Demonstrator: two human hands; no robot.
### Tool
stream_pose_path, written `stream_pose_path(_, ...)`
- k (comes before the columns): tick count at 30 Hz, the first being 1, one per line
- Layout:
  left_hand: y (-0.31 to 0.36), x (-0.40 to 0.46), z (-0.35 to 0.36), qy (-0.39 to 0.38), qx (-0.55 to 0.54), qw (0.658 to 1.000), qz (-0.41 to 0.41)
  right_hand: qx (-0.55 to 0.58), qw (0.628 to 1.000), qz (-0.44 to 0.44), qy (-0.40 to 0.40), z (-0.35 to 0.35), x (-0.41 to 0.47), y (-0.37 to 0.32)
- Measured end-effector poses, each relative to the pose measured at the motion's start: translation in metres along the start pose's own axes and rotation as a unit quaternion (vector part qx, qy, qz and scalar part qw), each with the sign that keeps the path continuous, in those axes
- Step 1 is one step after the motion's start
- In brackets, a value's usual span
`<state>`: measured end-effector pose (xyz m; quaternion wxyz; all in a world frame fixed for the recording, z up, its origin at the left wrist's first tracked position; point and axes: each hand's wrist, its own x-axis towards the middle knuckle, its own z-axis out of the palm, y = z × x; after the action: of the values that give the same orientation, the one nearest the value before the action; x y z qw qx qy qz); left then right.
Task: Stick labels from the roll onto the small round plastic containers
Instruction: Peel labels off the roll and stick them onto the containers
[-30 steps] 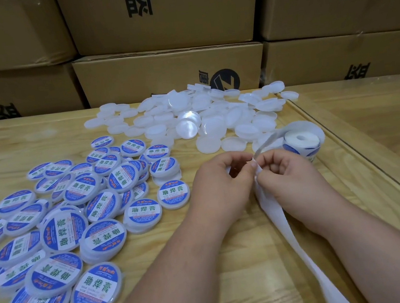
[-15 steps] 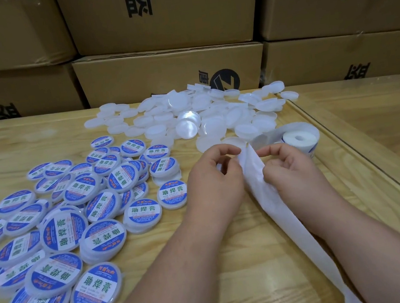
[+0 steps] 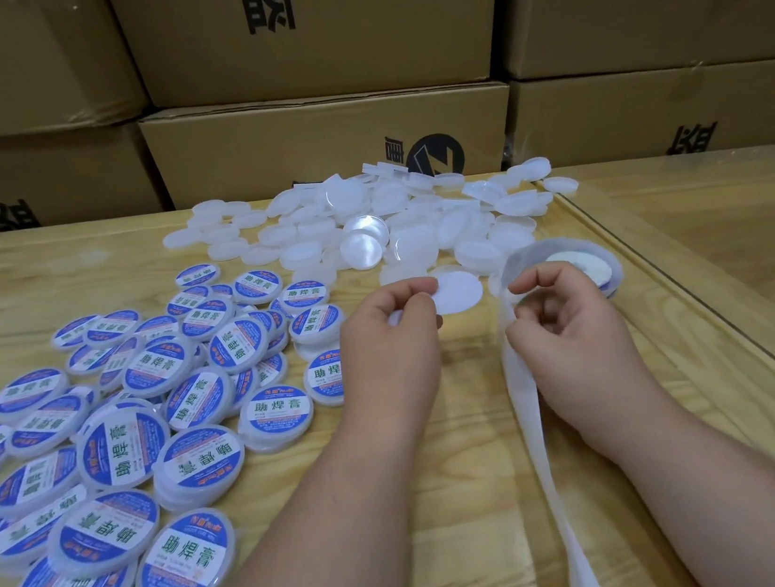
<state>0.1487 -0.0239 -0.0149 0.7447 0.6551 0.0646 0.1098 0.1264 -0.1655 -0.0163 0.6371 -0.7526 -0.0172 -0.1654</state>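
My left hand (image 3: 389, 342) pinches a round label (image 3: 457, 291) by its edge, white back facing me, just above the table. My right hand (image 3: 567, 324) pinches the white backing strip (image 3: 538, 446), which runs from the label roll (image 3: 584, 267) down toward me past my right forearm. The roll lies flat just behind my right hand. A heap of plain white round containers (image 3: 396, 228) sits behind both hands. Several containers with blue labels (image 3: 182, 399) spread over the table to the left.
The wooden table (image 3: 471, 454) has a raised edge (image 3: 702, 301) on the right, with a second wooden surface beyond it. Stacked cardboard boxes (image 3: 325, 134) stand along the back of the table.
My hands have moved apart. The left hand has peeled a label off the backing strip and drawn it left, while the right hand keeps hold of the strip.
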Motion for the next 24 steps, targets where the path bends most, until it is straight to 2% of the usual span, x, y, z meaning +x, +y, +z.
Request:
stream_pose_path(11, -0.0019, -0.0026, 0.0017, -0.062, 0.025, 0.998, 0.018, -0.004, 0.998, -0.053, 0.024, 0.0024, 0.0015, 0.003)
stream_pose_path(19, -0.0013, 0.0038, -0.0015, -0.042, -0.048, 0.998, 0.031, 0.047, 0.997, -0.005, 0.068, -0.001, 0.004, 0.0018)
stream_pose_path(24, -0.0054, 0.0014, -0.0027, -0.064, -0.031, 0.997, 0.039, 0.085, 0.994, 0.021, 0.069, -0.003, 0.0037, -0.0022)
